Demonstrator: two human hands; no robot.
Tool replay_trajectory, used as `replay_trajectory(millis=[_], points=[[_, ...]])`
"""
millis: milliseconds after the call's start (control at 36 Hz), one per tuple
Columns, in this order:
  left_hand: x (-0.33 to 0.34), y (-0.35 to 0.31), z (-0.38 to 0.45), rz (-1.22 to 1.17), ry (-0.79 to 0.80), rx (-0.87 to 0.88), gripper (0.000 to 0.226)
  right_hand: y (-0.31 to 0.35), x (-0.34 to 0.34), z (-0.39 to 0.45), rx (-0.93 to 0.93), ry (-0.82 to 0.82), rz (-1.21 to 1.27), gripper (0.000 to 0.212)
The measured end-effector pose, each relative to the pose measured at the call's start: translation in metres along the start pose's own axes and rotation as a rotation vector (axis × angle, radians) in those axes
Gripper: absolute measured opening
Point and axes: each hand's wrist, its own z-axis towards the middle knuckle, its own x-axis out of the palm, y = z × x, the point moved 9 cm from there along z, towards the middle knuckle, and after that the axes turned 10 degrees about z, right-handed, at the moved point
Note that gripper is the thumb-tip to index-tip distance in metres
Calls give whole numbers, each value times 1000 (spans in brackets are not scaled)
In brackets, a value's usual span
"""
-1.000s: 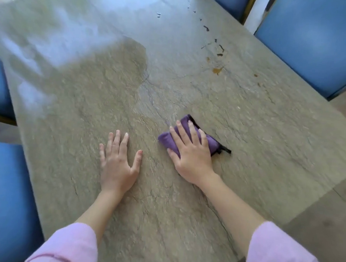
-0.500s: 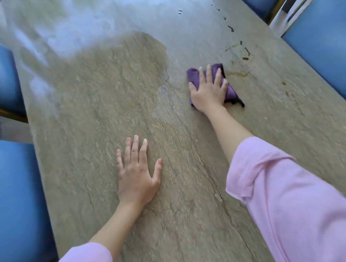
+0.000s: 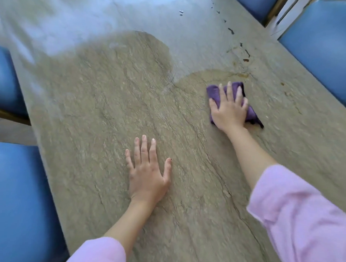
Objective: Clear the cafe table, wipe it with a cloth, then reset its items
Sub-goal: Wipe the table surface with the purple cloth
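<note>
Stone-patterned cafe table [image 3: 113, 107], grey-brown, veined with dark cracks, pale glare across the far end. Blue chairs on both sides: one at near left [image 3: 14, 198], one at far right [image 3: 328, 51]. Dark crumbs and brownish stains [image 3: 244, 58] scattered along the far right part of the top (some smeared). Left hand [image 3: 148, 173] flat on the table, palm down, fingers straight and slightly spread, holding nothing. Right hand [image 3: 229, 107] further out, palm down on a folded purple cloth [image 3: 214, 94], fingers straight and spread over it, pressing it against the surface just short of the stains. Pink sleeves [image 3: 303, 223] on both forearms.
</note>
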Motion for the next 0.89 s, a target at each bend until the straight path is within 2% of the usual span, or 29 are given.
replay_trajectory(millis=[83,194,278,333,472,556,639,694,778,833,889], points=[[0,0,0,-5,1,-1,72,44,13,15,-56,66,2,65],[-2,1,0,-16,0,-7,72,99,39,-37,-339,181,-39,65],[-2,0,0,-8,3,-2,73,93,46,-100,-525,198,-34,65],[-2,-1,-1,1,0,4,74,59,40,-133,-559,161,-2,63],[3,-1,0,49,46,8,79,-98,-7,-168,-364,62,-7,61],[0,-4,0,91,84,-36,72,-195,-45,-151,-195,41,-40,65],[-9,-19,-8,52,94,-135,67,-262,-77,-109,-8,5,-49,68],[-13,-42,-17,-12,97,-180,68,-280,-88,-78,90,-30,-30,67],[-10,-95,-31,-79,83,-158,70,-271,-87,-38,159,-23,-18,64],[-6,-135,-39,-113,61,-129,75,-250,-83,-23,123,-2,-15,65],[-2,-174,-44,-149,46,-109,77,-223,-75,-23,1,35,-24,65]])
